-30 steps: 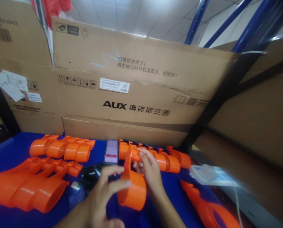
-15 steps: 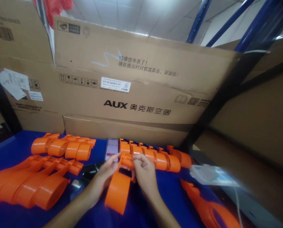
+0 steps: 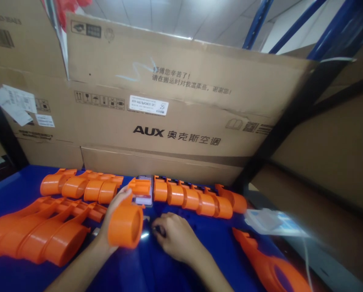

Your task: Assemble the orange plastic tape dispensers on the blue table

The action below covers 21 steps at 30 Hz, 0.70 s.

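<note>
The left hand [image 3: 107, 227] grips an orange part [image 3: 123, 227] by its side, seemingly keeping its open end [image 3: 135, 228] unobstructed towards the right hand [image 3: 176, 236], curled narrow, contents unclear

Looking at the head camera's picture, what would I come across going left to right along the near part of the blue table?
Near row of orange round-ended parts → left hand → held orange part → right hand → lone orange part.
</note>
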Each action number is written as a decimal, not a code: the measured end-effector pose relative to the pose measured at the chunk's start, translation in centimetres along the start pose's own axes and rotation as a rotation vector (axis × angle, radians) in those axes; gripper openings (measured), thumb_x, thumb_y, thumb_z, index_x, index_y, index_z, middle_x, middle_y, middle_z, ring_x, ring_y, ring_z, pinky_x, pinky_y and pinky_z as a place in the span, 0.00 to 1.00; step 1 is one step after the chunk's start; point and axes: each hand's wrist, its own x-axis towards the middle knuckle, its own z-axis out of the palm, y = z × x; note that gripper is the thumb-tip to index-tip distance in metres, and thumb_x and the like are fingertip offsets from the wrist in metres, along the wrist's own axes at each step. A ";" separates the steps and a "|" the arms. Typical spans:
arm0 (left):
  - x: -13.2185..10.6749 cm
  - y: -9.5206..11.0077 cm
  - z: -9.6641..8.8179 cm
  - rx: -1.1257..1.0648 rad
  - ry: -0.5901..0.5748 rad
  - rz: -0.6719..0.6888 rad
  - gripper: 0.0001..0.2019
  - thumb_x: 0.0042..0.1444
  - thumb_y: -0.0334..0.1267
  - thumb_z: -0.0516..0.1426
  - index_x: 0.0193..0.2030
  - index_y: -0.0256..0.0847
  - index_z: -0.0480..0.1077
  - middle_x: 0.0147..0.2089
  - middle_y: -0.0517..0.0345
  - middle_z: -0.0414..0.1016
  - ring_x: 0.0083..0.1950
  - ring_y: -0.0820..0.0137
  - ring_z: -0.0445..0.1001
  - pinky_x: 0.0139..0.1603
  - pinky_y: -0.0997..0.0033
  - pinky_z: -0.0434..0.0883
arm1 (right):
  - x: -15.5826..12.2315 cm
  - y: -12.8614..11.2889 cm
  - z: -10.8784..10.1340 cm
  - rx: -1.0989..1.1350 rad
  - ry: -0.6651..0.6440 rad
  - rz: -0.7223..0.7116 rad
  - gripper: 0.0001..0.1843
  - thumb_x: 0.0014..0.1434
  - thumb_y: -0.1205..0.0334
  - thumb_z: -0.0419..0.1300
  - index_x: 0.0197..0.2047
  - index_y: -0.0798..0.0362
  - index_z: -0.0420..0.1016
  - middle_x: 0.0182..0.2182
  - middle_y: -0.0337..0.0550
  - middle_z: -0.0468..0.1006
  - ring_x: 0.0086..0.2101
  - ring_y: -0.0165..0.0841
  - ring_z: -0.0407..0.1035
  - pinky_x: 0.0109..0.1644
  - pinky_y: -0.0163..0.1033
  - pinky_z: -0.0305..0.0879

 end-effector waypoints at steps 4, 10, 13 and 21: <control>0.1 -0.3 0.2 0.038 -0.040 0.003 0.17 0.47 0.43 0.69 0.41 0.41 0.71 0.23 0.65 0.75 0.20 0.70 0.75 0.21 0.74 0.69 | 0.1 0.0 0.6 -0.086 -0.032 -0.011 0.10 0.59 0.67 0.59 0.40 0.46 0.80 0.36 0.42 0.79 0.40 0.38 0.71 0.38 0.37 0.57; 0.4 -0.2 0.2 0.084 -0.030 -0.003 0.17 0.48 0.44 0.68 0.42 0.42 0.71 0.21 0.66 0.72 0.19 0.69 0.74 0.20 0.75 0.69 | 0.0 0.2 -0.2 -0.124 -0.017 -0.103 0.12 0.63 0.70 0.54 0.39 0.48 0.78 0.36 0.44 0.77 0.40 0.37 0.69 0.39 0.39 0.58; 0.5 -0.2 0.1 0.096 -0.020 0.017 0.17 0.47 0.44 0.68 0.41 0.42 0.72 0.20 0.67 0.72 0.19 0.70 0.74 0.20 0.75 0.69 | -0.3 0.4 -1.4 -0.019 0.005 -0.132 0.09 0.57 0.72 0.57 0.36 0.50 0.75 0.36 0.43 0.75 0.39 0.36 0.68 0.41 0.37 0.60; 0.4 -1.3 -0.2 0.319 -0.010 0.135 0.28 0.49 0.49 0.68 0.54 0.41 0.70 0.22 0.64 0.74 0.20 0.72 0.72 0.22 0.77 0.67 | -0.8 1.5 -1.8 0.586 0.288 0.019 0.07 0.57 0.70 0.56 0.30 0.50 0.63 0.24 0.34 0.73 0.25 0.30 0.67 0.29 0.33 0.61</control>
